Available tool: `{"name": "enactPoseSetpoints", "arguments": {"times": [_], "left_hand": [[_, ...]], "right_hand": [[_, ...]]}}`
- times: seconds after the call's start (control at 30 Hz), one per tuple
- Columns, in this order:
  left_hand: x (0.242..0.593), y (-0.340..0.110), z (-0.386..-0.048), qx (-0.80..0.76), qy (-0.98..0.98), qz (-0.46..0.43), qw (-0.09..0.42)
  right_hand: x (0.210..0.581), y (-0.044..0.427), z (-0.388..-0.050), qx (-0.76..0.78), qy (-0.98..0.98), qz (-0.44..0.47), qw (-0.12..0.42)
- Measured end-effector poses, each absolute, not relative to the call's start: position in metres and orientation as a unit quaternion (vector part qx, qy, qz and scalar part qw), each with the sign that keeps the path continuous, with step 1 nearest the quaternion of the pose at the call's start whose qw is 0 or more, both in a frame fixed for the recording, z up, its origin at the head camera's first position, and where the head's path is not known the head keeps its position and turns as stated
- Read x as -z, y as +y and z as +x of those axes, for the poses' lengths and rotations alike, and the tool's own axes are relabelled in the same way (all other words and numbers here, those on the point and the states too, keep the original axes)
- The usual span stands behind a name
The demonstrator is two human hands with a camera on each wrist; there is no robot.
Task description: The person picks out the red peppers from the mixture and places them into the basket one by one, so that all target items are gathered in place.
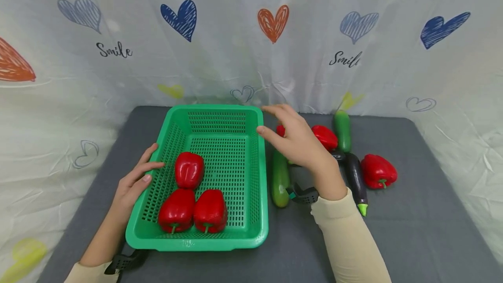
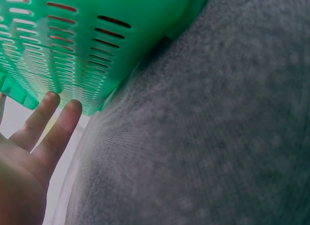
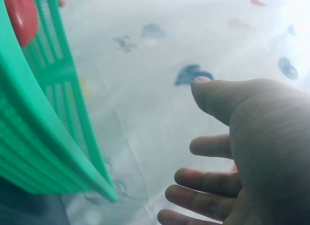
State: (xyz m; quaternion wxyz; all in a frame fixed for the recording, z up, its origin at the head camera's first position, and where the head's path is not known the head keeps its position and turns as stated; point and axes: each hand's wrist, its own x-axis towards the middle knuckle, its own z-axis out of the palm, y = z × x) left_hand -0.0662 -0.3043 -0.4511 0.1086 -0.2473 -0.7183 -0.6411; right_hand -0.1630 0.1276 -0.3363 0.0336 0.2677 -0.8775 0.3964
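Note:
A green perforated basket (image 1: 220, 152) holds three red bell peppers, one (image 1: 189, 170) above two others (image 1: 177, 211) (image 1: 210, 211). My left hand (image 1: 131, 184) is at the basket's left rim with fingers spread over it; in the left wrist view that hand (image 2: 36, 147) has its fingertips against the basket's outer wall (image 2: 111, 21). By the right rim, my right hand (image 1: 300, 141) is raised with fingers extended and holds nothing. The right wrist view shows this hand (image 3: 242, 152) apart from the basket (image 3: 63, 137), its fingers loosely spread.
Right of the basket on the grey table (image 1: 416, 222) lie a cucumber (image 1: 280, 180), another cucumber (image 1: 342, 131), an eggplant (image 1: 355, 178), a red pepper (image 1: 325, 137) and another (image 1: 379, 171). My right hand partly hides more vegetables. A patterned curtain (image 1: 232, 25) hangs behind.

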Motion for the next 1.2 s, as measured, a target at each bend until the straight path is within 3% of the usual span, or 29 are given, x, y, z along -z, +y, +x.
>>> {"name": "enactPoseSetpoints", "arguments": {"times": [0.63,1.2], "left_hand": [[0.457,-0.306,-0.066,0.642,-0.715,-0.249,0.116],[0.459,-0.306,-0.07,0.64,-0.707,-0.27,0.132]], "right_hand": [[0.329,0.188,-0.157,-0.371,-0.902,0.216,0.051],[0.342,0.255,-0.14,-0.318,-0.937,0.143,0.019]]}}
